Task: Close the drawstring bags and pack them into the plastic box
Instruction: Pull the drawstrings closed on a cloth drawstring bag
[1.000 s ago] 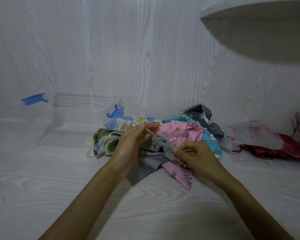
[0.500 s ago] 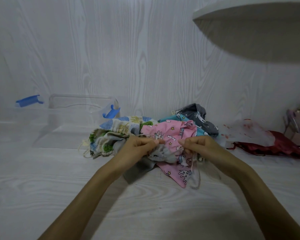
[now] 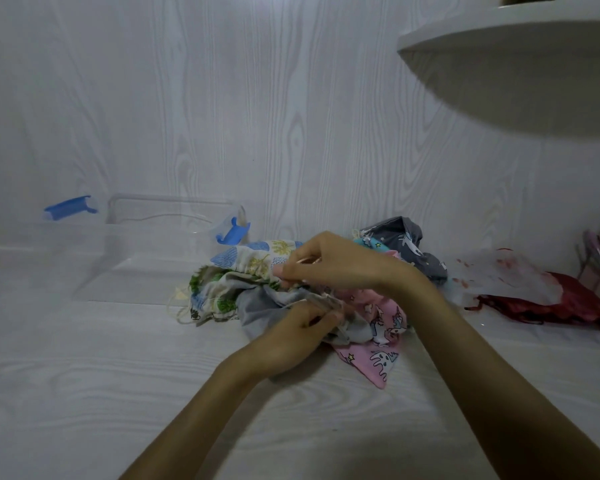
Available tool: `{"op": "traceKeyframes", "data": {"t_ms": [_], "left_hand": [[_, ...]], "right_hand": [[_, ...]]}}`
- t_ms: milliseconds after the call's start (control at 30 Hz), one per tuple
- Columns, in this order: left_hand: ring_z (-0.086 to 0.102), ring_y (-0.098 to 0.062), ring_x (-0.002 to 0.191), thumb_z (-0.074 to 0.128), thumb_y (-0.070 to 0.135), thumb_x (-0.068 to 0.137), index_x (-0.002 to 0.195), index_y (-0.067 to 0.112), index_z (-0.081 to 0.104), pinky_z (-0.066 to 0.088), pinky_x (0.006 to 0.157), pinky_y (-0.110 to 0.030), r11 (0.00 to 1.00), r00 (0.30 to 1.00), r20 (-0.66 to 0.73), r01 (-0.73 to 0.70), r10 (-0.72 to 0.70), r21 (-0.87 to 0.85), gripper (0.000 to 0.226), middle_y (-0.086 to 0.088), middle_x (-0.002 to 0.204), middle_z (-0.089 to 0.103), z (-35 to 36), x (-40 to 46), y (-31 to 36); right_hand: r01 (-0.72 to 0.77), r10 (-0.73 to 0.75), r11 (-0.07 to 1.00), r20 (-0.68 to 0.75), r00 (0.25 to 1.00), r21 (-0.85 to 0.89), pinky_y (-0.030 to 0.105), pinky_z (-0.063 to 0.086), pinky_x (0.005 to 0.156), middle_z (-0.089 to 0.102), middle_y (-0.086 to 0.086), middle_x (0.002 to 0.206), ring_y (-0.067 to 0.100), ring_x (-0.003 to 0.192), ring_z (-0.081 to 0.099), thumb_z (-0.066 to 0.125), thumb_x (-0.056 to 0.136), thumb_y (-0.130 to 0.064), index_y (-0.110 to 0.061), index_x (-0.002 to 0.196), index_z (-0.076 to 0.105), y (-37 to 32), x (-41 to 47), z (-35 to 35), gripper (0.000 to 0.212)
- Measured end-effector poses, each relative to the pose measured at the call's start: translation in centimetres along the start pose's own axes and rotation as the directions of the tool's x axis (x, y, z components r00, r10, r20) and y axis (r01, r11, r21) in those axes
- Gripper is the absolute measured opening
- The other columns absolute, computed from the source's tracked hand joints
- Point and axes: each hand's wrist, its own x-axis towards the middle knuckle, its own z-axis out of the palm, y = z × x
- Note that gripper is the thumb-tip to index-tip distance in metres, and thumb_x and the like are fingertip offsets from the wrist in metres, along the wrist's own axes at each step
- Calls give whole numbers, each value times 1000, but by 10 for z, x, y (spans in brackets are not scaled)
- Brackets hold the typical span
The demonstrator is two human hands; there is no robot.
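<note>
Two hands worked at the same bag. Nearest us, our left hand had its fingers curled round the gathered mouth of the grey drawstring bag, which lay crumpled on the white counter about midway between its front and back edges. Just beyond, our right hand crossed over the pile, fingertips pinched on what looked like a thin cord, though we could not tell for certain that it was the grey bag's own. Under and beside the grey one lay the pink unicorn bag; the leaf-print bag touched it on the left, and a dark grey unicorn bag sat farther back. The clear plastic box with blue latches stood open toward the counter's back left, with no bag that we could see in it, so we judged the packing not yet begun.

The risk, as we saw it, was a snag: with cords tangled through a loose heap, a pull could catch a neighbouring bag's string and drag the pile, or cinch the wrong mouth. A red bag lay well apart near the right edge.
</note>
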Motion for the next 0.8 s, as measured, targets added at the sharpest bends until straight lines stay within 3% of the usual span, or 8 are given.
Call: {"op": "traceKeyframes", "data": {"t_ms": [100,200,267,333,433,567,700,800], "left_hand": [[50,4,60,38,22,101,73,-1,58,41,62,-8,998,999,8,46,-46,-41,42,7,68,66,-1,0,-2],[57,14,90,36,20,101,117,2,63,40,86,-3,998,999,44,27,-24,-60,36,7,111,64,-1,1,-1],[54,21,92,36,19,101,122,4,60,37,87,-1,999,999,44,8,-6,-45,35,10,114,59,-3,1,0],[54,17,80,35,17,102,113,0,63,38,80,-1,999,999,39,2,0,-45,34,6,103,62,-3,3,-3],[49,8,68,36,17,102,81,-4,60,43,73,-11,999,999,40,15,-14,-40,37,6,77,55,-3,1,-1],[51,16,62,36,12,101,76,-1,59,36,68,0,999,997,69,21,-18,-39,37,21,62,57,-2,3,-3],[58,13,96,37,14,101,106,-8,63,39,84,-2,1000,997,78,-3,5,-27,34,11,110,62,-2,1,-1],[56,3,90,36,18,101,113,-9,60,46,98,-25,998,998,50,29,-26,-49,38,7,102,60,-4,1,0]], "right_hand": [[-6,9,997,-32,999,74,12,46,75,72,-9,94,0,85,63,43,92,-53,-15,94,75,1,0,3,50],[-156,149,988,-300,942,-1,27,46,65,68,6,75,21,68,60,44,93,-51,1,81,69,22,-2,-8,59],[-326,294,936,-210,932,-136,29,48,67,65,8,75,21,67,58,44,91,-53,1,87,68,32,-6,-14,60],[-414,424,873,-21,906,-258,31,48,80,67,7,93,20,81,59,39,89,-61,-5,104,67,37,-7,-14,65],[-455,480,822,-14,877,-343,28,41,78,63,7,98,19,84,54,46,87,-61,-8,106,66,38,-3,-10,60],[-453,479,835,6,878,-311,27,40,71,55,4,77,18,75,50,59,85,-48,-11,80,63,39,1,-8,38],[-495,505,825,-37,862,-274,30,51,71,65,10,83,20,69,56,65,84,-27,-1,97,69,41,4,-9,29],[-443,452,891,-79,889,101,29,51,61,65,12,81,16,57,56,56,90,-14,-5,76,64,38,3,-14,18]]}}
